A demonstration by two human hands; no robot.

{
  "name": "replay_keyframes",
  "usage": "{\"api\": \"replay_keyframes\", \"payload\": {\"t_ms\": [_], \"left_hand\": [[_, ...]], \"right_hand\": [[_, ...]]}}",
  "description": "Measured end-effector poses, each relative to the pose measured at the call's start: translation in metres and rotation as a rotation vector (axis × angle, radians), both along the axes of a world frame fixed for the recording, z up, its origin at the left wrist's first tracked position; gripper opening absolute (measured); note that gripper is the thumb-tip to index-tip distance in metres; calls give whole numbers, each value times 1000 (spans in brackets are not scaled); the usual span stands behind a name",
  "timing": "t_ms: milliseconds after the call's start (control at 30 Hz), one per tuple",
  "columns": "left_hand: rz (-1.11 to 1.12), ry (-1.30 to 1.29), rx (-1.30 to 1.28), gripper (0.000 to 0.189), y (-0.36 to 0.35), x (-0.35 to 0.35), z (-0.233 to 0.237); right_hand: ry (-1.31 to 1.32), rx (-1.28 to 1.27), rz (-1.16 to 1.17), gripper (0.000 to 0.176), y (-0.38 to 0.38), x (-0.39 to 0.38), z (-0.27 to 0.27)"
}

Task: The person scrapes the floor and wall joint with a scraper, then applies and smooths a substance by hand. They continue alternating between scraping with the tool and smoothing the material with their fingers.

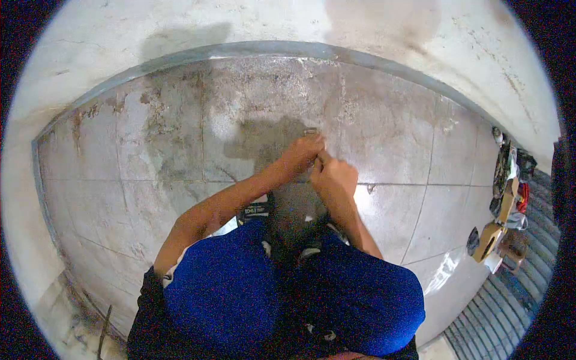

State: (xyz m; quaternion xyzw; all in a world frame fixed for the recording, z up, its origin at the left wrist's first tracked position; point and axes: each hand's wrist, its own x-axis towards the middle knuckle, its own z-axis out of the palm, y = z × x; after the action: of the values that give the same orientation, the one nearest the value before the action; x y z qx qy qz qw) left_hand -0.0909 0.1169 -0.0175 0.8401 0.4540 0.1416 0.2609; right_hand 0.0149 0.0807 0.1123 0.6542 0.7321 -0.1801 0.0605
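Both hands are closed and meet out in front of my knees, above the tiled floor (384,138). My left hand (305,151) is curled into a fist, and a small pale-edged piece (310,130) shows just past its knuckles. Right against it, on the near side, is my right hand (335,179), its thumb pointing up to the left fist. I cannot tell what the fingers grip, since the hands cover it. Below the hands, between my blue-clad knees (222,288), lies a dark shadowed patch. A black strap with white lettering (257,209) shows under my left forearm.
A stained pale wall (270,24) with a grey skirting strip (264,50) curves along the far side. At the right lie cardboard boxes (489,241), a red item (522,197) and other clutter, beside a ribbed metal shutter (516,300). A thin dark rod (104,333) stands at lower left.
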Motion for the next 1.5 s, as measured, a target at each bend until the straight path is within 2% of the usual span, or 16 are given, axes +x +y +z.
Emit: {"api": "replay_keyframes", "payload": {"t_ms": [67, 167, 267, 367, 467, 533, 600, 667, 767, 800, 967, 1067, 1167, 1267, 1367, 1500], "left_hand": [[101, -133, 333, 31, -7, -9, -2], [157, -231, 204, 39, 45, -15, -7], [124, -452, 443, 39, 85, -24, -15], [152, -197, 479, 31, 134, -31, 25], [175, 76, 21, 40, 159, -38, 19], [136, -93, -11, 41, 163, -44, 12], [123, -247, 71, 37, 146, -46, -4], [133, -389, 304, 31, 117, -45, -30], [80, -275, 18, 49, 70, -42, -28], [77, -265, 2, 49, 63, -41, -29], [116, -364, 62, 51, 63, -40, -24], [199, -340, 144, 43, 77, -38, 0], [130, -332, 300, 36, 70, -39, -10], [81, -378, 204, 35, 38, -27, 17], [225, -155, 406, 32, 16, -17, -61], [254, -300, 124, 40, 38, -33, -27]], "right_hand": [[71, 45, -19, 19, 7, -2, -11], [125, 169, -5, 22, 37, -1, -17], [250, 317, 14, 23, 83, -2, -6], [266, 416, 13, 20, 120, -8, -17], [214, 455, 62, 18, 151, -12, -44], [202, 446, 95, 18, 156, -15, -48], [200, 396, 109, 19, 149, -12, -52], [169, 323, 121, 20, 115, -12, -40], [107, 143, 54, 22, 55, -14, -36], [85, 71, 19, 22, 46, -15, -39], [174, 181, 85, 26, 54, -14, -41], [163, 255, 129, 27, 74, -12, -46], [180, 249, 48, 23, 67, -6, -21], [174, 170, 14, 21, 36, -2, 2], [145, 135, 43, 21, 38, -1, -10], [193, 258, 111, 20, 74, -6, -24]]}}
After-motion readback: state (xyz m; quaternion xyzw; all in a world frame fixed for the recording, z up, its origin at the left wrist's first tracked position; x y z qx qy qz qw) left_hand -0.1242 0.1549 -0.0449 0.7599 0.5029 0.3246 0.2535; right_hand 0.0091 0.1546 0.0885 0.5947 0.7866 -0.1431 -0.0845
